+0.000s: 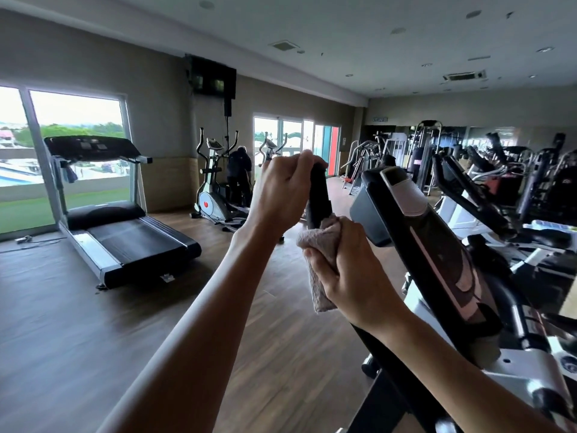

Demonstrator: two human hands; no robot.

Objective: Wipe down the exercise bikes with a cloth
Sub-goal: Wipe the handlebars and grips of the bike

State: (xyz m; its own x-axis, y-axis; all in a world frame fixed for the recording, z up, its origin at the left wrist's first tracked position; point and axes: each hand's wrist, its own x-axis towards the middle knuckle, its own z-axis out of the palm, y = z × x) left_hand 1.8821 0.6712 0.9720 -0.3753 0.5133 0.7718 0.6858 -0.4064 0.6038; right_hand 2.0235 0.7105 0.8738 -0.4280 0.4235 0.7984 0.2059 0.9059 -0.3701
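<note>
Pink cloth [321, 245] wrapped in my right hand [352, 276] wipes the handlebar [318, 195]; left hand [281, 189] grips its top. Next, I slide down.

A dark wood-plank floor [62, 323] is seen throughout. A treadmill [125, 239] is stood on it, with an elliptical trainer [215, 195] set beyond the treadmill, near the wall.
</note>
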